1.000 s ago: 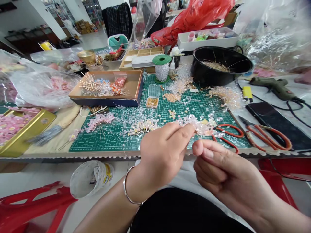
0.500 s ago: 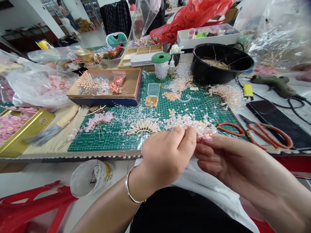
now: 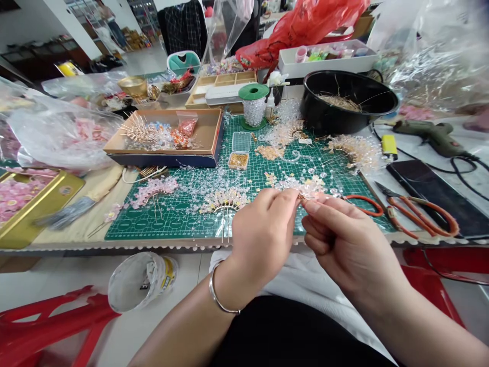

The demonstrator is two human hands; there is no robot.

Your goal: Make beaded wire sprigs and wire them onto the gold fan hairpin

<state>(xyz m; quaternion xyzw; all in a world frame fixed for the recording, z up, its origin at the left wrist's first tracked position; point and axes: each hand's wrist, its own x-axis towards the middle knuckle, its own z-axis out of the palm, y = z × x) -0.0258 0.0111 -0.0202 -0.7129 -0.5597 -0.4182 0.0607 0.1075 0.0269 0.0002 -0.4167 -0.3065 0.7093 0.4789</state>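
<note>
My left hand [image 3: 263,229], with a silver bangle on the wrist, is closed with its fingertips pinched at the near side of a beaded flower spray [image 3: 300,184]. The spray has pale pink and yellow blossoms with clear beads. My right hand [image 3: 342,232] pinches the same piece where thin copper-coloured wire shows between the fingertips. Both hands meet just above the front edge of the green cutting mat [image 3: 194,227]. A fan-shaped flower hair comb [image 3: 225,200] lies left of my hands, and a pink flower piece [image 3: 156,191] farther left. My fingers partly hide the spray.
Red-handled pliers [image 3: 420,209] and a dark phone [image 3: 431,188] lie right. Behind stand a black basin [image 3: 317,109], a green bead spool [image 3: 254,92] and a shallow box [image 3: 219,137]. A glue gun [image 3: 431,135] trails cable. A white bucket [image 3: 126,285] sits below the table.
My right hand has turned and its fingers have curled in, pinching closer to my left fingertips. My left hand has shifted slightly right and up. The spray has turned between them.
</note>
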